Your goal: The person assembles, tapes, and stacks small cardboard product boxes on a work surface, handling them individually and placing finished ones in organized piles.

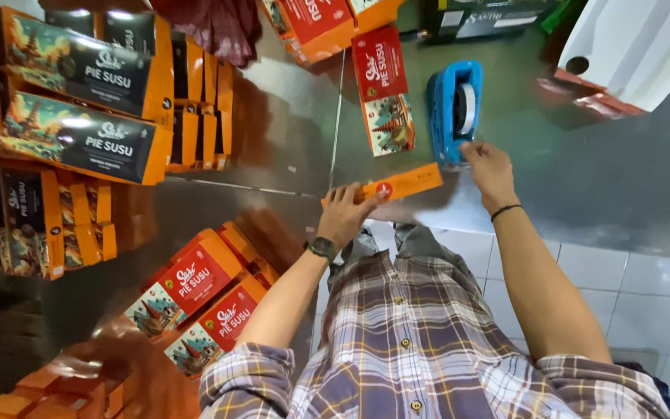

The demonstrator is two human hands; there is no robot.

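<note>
Two hands share the sealing step, I judge: beyond my grip spreads the steel table [599, 186]; on it, just past my right hand [492, 167], stands the blue tape dispenser [454, 112], my fingertips at its near end, though I cannot tell if they pinch tape. My left hand [344, 216] lies flat, pinning the slim orange box [397, 186]. Next calls for tape drawn toward the box.
</note>
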